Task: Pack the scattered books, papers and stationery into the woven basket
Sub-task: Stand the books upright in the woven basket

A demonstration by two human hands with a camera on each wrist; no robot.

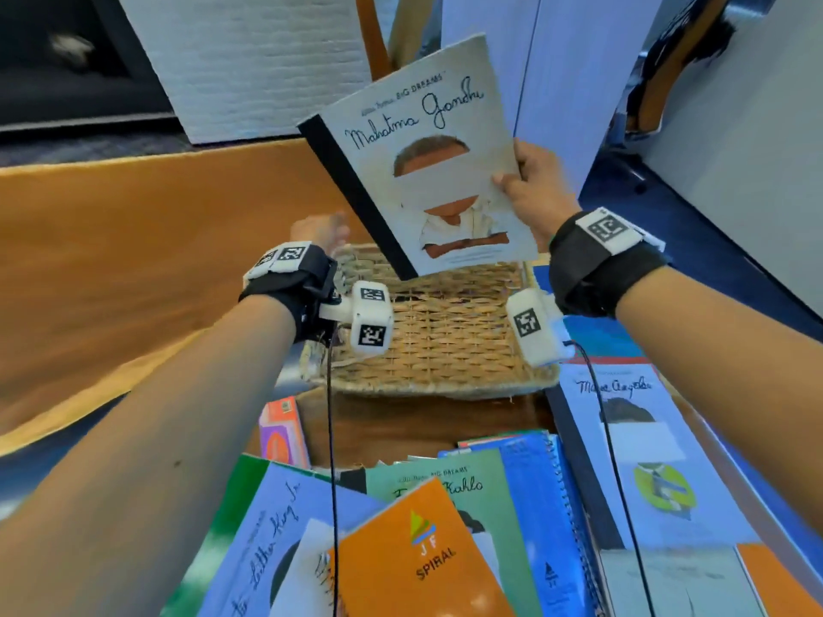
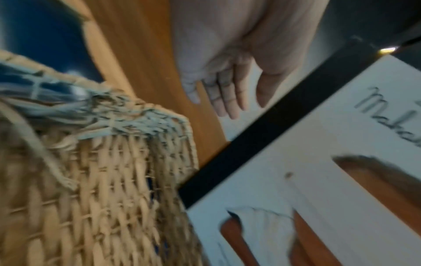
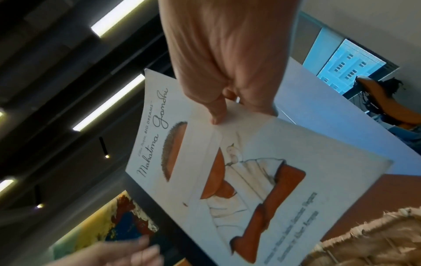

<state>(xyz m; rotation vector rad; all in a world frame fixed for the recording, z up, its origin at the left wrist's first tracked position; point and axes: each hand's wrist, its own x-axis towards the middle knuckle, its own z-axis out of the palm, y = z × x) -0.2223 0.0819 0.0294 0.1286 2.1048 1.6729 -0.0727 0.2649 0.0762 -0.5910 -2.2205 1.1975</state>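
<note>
- At 6 o'clock, nearest the wearer: scattered books [image 1: 445, 527] await packing.
- At 12 o'clock: woven basket [image 1: 445, 340].
- Above the basket: right hand [image 1: 530, 189] pinches the Gandhi book [image 1: 418, 162] at its fore-edge; judged stiff, light.
- Left hand [image 1: 318, 231]: fingers relaxed, holding nothing.

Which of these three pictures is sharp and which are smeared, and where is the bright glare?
Head view: mostly sharp, the Gandhi book title readable, though the left hand is blurred. Left wrist view: the woven basket is smeared. Right wrist view: ceiling light strips glare white; the right hand is softly blurred.
</note>
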